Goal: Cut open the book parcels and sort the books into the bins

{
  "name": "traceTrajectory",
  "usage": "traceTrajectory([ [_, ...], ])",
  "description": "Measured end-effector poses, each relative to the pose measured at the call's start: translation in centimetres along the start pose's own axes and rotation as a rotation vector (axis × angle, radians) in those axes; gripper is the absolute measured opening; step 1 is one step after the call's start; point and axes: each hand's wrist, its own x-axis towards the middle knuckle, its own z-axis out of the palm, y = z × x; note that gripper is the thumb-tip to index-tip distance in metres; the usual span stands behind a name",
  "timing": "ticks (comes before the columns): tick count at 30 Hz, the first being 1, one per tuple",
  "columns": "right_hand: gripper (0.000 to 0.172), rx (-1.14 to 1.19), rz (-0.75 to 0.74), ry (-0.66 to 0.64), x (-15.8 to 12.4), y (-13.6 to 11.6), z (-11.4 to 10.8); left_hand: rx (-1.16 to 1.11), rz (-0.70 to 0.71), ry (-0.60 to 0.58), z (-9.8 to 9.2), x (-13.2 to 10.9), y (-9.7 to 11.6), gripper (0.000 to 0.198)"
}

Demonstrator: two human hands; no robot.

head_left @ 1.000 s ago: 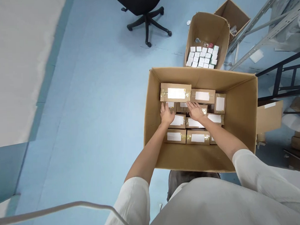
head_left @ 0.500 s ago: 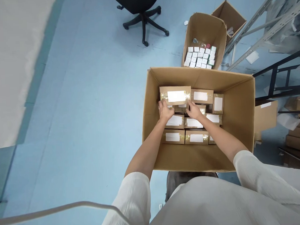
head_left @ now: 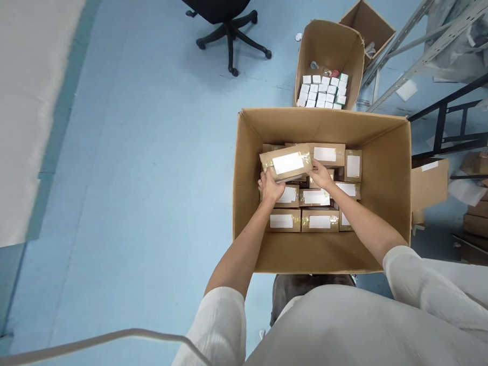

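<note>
A small cardboard box (head_left: 288, 160) with a white label and clear tape is held between my two hands, tilted, above other boxes. My left hand (head_left: 271, 187) grips its near left corner, fingers partly hidden by the box. At its right end, my right hand (head_left: 321, 174) closes on the side. Beneath lie several similar labelled cardboard boxes, among them a front-row box (head_left: 284, 220) and an upright one (head_left: 353, 166) at the right. All of them sit inside a large open carton (head_left: 285, 259).
Behind the large carton stands another open carton (head_left: 330, 41) holding several small white boxes (head_left: 321, 93), with a further open carton (head_left: 369, 26) beside it. A black swivel chair (head_left: 229, 30) is at the back. Metal shelving (head_left: 411, 41) rises on the right. A white cable (head_left: 129, 333) crosses lower left.
The held box has tilted and come slightly toward me, uncovering boxes behind it. My right hand has shifted a little right along its end. The view has moved slightly.
</note>
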Motion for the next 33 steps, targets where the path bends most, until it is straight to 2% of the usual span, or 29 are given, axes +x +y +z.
traceTrajectory([
  [5,0.081,-0.025,-0.022,0.088,-2.9,-1.3,-0.8,-0.006,0.054,0.033,-1.8,-1.5,0.7,0.093],
  [10,0.078,-0.025,-0.038,0.212,-5.7,-3.0,-2.7,-0.005,0.13,0.044,-3.3,-3.2,3.1,0.089],
  [16,0.08,0.023,-0.026,0.374,-9.8,-4.6,-6.3,-0.012,0.303,0.019,-4.8,-5.6,7.5,0.085],
  [21,0.078,0.119,-0.017,0.585,-14.6,-5.1,-10.6,0.017,0.494,-0.01,-5.3,-8.1,12.5,0.084],
  [27,0.08,0.256,-0.018,0.827,-21.7,-3.5,-16.9,0.038,0.717,-0.099,-3.8,-12.8,19.3,0.083],
  [33,0.071,0.292,0.022,1.067,-30.5,-0.7,-21.7,0.065,0.944,-0.208,0.4,-19.0,24.8,0.086],
])
